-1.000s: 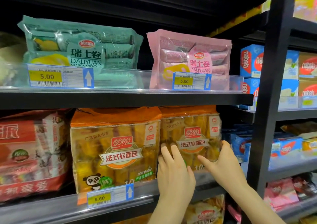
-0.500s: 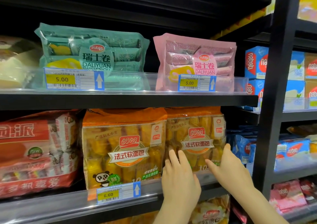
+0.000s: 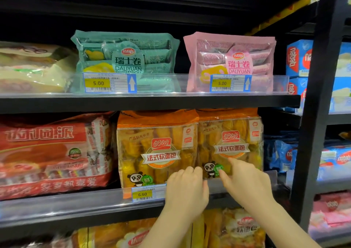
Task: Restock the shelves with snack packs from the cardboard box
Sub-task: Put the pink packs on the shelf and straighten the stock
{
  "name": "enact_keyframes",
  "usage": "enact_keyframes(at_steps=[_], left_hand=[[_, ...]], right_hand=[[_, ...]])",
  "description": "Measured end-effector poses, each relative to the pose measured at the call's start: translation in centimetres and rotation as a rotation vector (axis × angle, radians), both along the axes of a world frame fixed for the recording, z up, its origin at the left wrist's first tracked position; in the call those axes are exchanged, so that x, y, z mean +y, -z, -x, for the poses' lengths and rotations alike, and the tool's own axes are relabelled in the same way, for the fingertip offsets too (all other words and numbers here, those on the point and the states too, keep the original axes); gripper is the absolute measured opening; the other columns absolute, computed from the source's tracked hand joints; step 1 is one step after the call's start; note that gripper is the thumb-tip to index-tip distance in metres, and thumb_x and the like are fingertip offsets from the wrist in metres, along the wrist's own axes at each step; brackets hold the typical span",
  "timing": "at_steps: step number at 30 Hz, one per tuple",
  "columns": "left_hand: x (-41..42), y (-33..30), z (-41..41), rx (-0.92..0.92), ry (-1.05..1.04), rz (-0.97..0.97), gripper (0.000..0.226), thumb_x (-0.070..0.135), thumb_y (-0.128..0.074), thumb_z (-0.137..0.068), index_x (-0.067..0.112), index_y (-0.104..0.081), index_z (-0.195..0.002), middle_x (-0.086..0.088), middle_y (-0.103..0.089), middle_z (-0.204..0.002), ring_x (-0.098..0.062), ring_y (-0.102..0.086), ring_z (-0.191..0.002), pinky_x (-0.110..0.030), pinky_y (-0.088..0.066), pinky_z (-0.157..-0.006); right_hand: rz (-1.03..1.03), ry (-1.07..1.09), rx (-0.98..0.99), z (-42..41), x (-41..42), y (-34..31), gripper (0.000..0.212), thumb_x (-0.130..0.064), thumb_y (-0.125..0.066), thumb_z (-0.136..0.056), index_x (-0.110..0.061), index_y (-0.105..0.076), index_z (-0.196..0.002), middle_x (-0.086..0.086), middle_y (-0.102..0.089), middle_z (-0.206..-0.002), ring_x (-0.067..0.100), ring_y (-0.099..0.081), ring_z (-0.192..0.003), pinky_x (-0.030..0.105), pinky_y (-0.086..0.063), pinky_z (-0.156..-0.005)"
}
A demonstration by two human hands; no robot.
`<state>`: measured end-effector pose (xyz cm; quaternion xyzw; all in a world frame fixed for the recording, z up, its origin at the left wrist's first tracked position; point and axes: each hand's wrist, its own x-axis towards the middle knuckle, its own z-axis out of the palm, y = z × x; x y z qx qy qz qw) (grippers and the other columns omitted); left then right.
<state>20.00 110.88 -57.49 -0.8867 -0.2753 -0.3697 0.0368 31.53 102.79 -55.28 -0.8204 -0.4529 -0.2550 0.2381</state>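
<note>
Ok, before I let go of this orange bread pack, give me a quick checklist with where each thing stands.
1. Right orange pack upright, label facing out: ok.
2. It sits behind the clear shelf lip: ok.
3. It lines up beside the left orange pack, the two touching: ok.
4. Left hand free of the pack: cannot tell, fingers curl at its lower corner.
5. Right hand free: not ok, fingertips touch its front.
6. Price tag visible: ok.

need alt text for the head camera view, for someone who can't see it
Two bare hands, left hand and right hand, reach to the right orange bread pack on a store's middle shelf, beside a matching left orange bread pack. Above stand a green swiss roll pack and a pink swiss roll pack.
</note>
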Motion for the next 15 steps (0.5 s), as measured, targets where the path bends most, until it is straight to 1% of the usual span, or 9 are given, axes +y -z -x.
enact_keyframes(at_steps=[2,5,6,8,10,11,12,13,15], left_hand=[[0.6,0.0,2.0,0.009,-0.031,-0.022,0.019,0.038,-0.052,-0.084,0.022,-0.062,-0.086,0.007,-0.064,-0.077,-0.013,-0.063,-0.071,-0.026,-0.048,-0.060],[1.8,-0.5,5.7,0.010,-0.131,-0.086,0.016,0.036,-0.067,-0.070,0.024,-0.057,-0.065,0.010,-0.057,-0.056,-0.009,-0.056,-0.048,-0.020,-0.035,-0.044],[2.2,-0.6,7.0,0.013,-0.179,-0.098,0.017,0.036,-0.065,-0.069,0.024,-0.055,-0.061,0.009,-0.055,-0.052,-0.011,-0.054,-0.044,-0.021,-0.035,-0.040],[3.5,-0.3,9.9,0.028,-0.256,-0.101,0.016,0.037,-0.059,-0.070,0.023,-0.057,-0.062,0.008,-0.055,-0.052,-0.013,-0.055,-0.044,-0.023,-0.038,-0.039],[4.5,-0.4,13.0,0.061,-0.335,-0.076,0.019,0.038,-0.055,-0.077,0.022,-0.061,-0.071,0.006,-0.060,-0.060,-0.016,-0.060,-0.053,-0.026,-0.042,-0.044],[4.8,-0.6,14.7,0.085,-0.379,-0.053,0.021,0.039,-0.051,-0.083,0.021,-0.062,-0.080,0.005,-0.063,-0.069,-0.018,-0.063,-0.062,-0.028,-0.044,-0.050],[5.1,-0.9,16.4,0.097,-0.417,-0.038,0.025,0.041,-0.046,-0.089,0.021,-0.061,-0.089,0.004,-0.064,-0.080,-0.019,-0.064,-0.074,-0.029,-0.045,-0.057],[5.5,-1.1,18.0,0.093,-0.454,-0.025,0.028,0.042,-0.042,-0.092,0.021,-0.059,-0.097,0.004,-0.064,-0.089,-0.019,-0.063,-0.083,-0.029,-0.044,-0.062],[6.1,-1.1,21.7,0.069,-0.527,-0.012,0.030,0.044,-0.040,-0.093,0.021,-0.056,-0.103,0.003,-0.063,-0.098,-0.019,-0.060,-0.093,-0.031,-0.045,-0.069]], right_hand=[[0.000,-0.087,-0.009,1.7,0.6,-0.2,0.038,-0.050,-0.043,-0.092,-0.027,-0.056,-0.119,-0.009,-0.066,-0.110,0.010,-0.063,-0.100,0.023,-0.049,-0.075],[0.007,-0.280,-0.014,4.9,2.1,-0.5,0.035,-0.047,-0.043,-0.093,-0.029,-0.057,-0.120,-0.010,-0.067,-0.112,0.010,-0.062,-0.102,0.025,-0.050,-0.078],[0.008,-0.337,-0.022,6.1,2.7,-0.5,0.034,-0.046,-0.044,-0.092,-0.029,-0.060,-0.117,-0.009,-0.068,-0.110,0.011,-0.063,-0.101,0.026,-0.049,-0.076],[-0.001,-0.441,-0.048,8.5,3.9,-0.8,0.029,-0.045,-0.048,-0.091,-0.028,-0.064,-0.108,-0.007,-0.070,-0.100,0.013,-0.066,-0.093,0.026,-0.046,-0.066],[0.018,-0.526,-0.086,10.8,5.1,-1.1,0.027,-0.046,-0.047,-0.091,-0.028,-0.064,-0.104,-0.007,-0.070,-0.093,0.014,-0.065,-0.087,0.021,-0.036,-0.054],[0.035,-0.567,-0.100,11.9,6.0,-1.3,0.027,-0.046,-0.044,-0.092,-0.028,-0.062,-0.102,-0.006,-0.068,-0.091,0.015,-0.065,-0.087,0.019,-0.031,-0.051],[0.045,-0.609,-0.106,13.1,6.8,-1.4,0.027,-0.047,-0.042,-0.093,-0.028,-0.060,-0.101,-0.006,-0.067,-0.091,0.016,-0.064,-0.088,0.021,-0.031,-0.051],[0.050,-0.650,-0.098,14.3,7.6,-1.6,0.027,-0.047,-0.042,-0.093,-0.028,-0.059,-0.101,-0.006,-0.067,-0.093,0.016,-0.063,-0.091,0.024,-0.034,-0.054],[0.052,-0.725,-0.069,17.2,9.5,-1.9,0.029,-0.047,-0.042,-0.093,-0.029,-0.058,-0.110,-0.008,-0.067,-0.101,0.015,-0.062,-0.097,0.028,-0.043,-0.065]])
